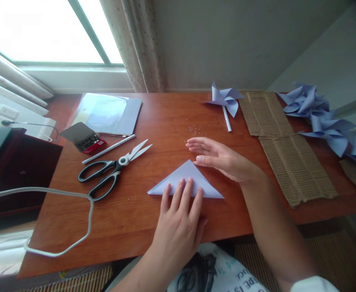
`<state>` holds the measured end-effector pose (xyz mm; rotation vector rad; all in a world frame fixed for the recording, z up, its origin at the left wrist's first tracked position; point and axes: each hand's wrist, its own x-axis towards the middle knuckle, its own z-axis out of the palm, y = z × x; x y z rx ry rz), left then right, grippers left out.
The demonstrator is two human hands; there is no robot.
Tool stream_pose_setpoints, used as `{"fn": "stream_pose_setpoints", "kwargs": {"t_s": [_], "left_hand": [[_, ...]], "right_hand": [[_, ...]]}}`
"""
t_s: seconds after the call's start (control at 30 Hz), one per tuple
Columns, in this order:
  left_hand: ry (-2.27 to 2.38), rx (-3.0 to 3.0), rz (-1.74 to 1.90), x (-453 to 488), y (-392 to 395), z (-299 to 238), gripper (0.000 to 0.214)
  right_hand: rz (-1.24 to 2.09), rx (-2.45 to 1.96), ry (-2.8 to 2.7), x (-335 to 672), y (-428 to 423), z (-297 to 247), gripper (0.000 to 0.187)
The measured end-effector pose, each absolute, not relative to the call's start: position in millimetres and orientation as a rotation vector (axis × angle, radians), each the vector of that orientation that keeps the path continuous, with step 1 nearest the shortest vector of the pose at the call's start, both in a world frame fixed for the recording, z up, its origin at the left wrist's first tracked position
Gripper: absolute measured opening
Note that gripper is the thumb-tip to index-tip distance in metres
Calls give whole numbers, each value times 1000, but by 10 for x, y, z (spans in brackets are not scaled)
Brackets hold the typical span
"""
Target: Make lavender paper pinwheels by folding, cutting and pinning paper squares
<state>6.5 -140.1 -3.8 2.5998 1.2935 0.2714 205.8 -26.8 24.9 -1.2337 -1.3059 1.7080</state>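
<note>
A lavender paper folded into a triangle (182, 178) lies on the wooden table (153, 121) in front of me. My left hand (181, 221) lies flat on its near edge, fingers stretched out and pressing it down. My right hand (219, 158) rests open beside the triangle's right slope, fingertips touching the paper near its top point. Neither hand holds anything.
Black-handled scissors (111, 170) and a white stick (108, 149) lie to the left, with a small box of pins (85, 140) and a paper stack (109, 113) behind. A finished pinwheel (225, 101), corrugated cardboard strips (287, 150) and several more pinwheels (324, 117) are on the right. A white cable (59, 219) loops at the left.
</note>
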Motion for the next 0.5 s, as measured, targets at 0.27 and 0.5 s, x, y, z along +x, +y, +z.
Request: {"fn": "stream_pose_setpoints", "kwargs": {"t_s": [0.27, 0.5], "left_hand": [[1275, 2611, 259, 86, -1358, -33, 55], [1286, 2568, 292, 88, -1375, -67, 58]], "right_hand": [[1756, -1235, -1244, 2022, -244, 249, 42], [1144, -1545, -1787, 1974, -196, 83, 33]]}}
